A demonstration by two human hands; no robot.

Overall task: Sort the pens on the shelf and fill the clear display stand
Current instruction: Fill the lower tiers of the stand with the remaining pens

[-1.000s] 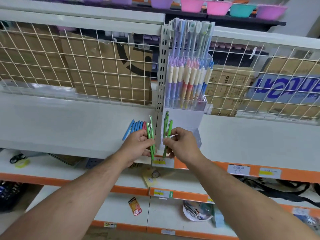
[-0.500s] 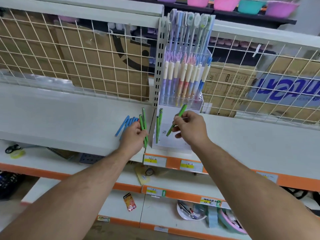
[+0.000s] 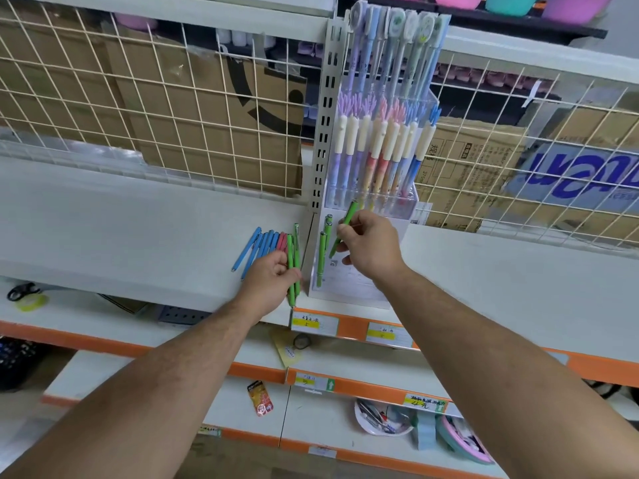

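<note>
The left hand [image 3: 273,278] is curled round two green pens [image 3: 292,271], held upright against the shelf's front edge. The right hand [image 3: 371,247] pinches a single green pen [image 3: 345,224] between thumb and fingertips. This pen is tilted, and its upper end lies against the front wall of the upper tier of the clear display stand [image 3: 411,209].

The stand sits on the white shelf [image 3: 138,229], beside a slotted metal upright. In its low front tier three green pens [image 3: 322,252] appear to stand upright, just left of the right hand. The tier above holds a packed row of pastel pens [image 3: 380,146] with cream grips and purple, pink and blue barrels, too crowded to count. Behind them rise about seven taller pens with round toppers.

Loose on the shelf, touching the left hand's knuckles, lie about five blue pens [image 3: 247,250] and one pinkish-red pen [image 3: 281,240], fanned side by side.

Behind the wire grid, a cardboard box [image 3: 581,174] carries large blue lettering that I cannot make out. A brown box [image 3: 463,164] beside it has small printed characters, too fine to read.

Two yellow-and-white price labels [image 3: 313,323] on the orange shelf strip bear handwriting too blurred to read. Two more sit on the strip below.
</note>
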